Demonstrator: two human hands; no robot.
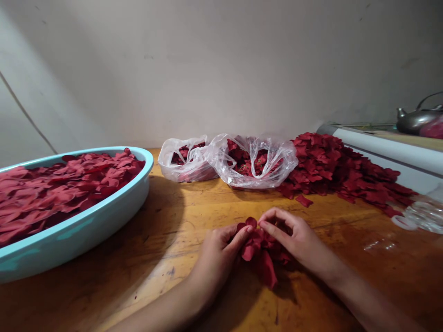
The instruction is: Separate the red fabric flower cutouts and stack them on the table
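Observation:
Low over the wooden table [166,221], my left hand [221,246] pinches a dark red fabric petal [265,269] piece between thumb and fingers. Several petal layers fan out and hang below that grip. Close beside it, my right hand [294,233] has thumb and index finger pressed together at the upper edge of the petals. What lies between those right fingertips is too small to make out.
At left stands a light blue basin [138,210] full of red petals. Behind my hands sit two clear plastic bags, a left bag [173,166] and a right bag [256,180]. A petal heap [332,166], a plastic bottle [427,210] and a metal kettle [417,122] are at right.

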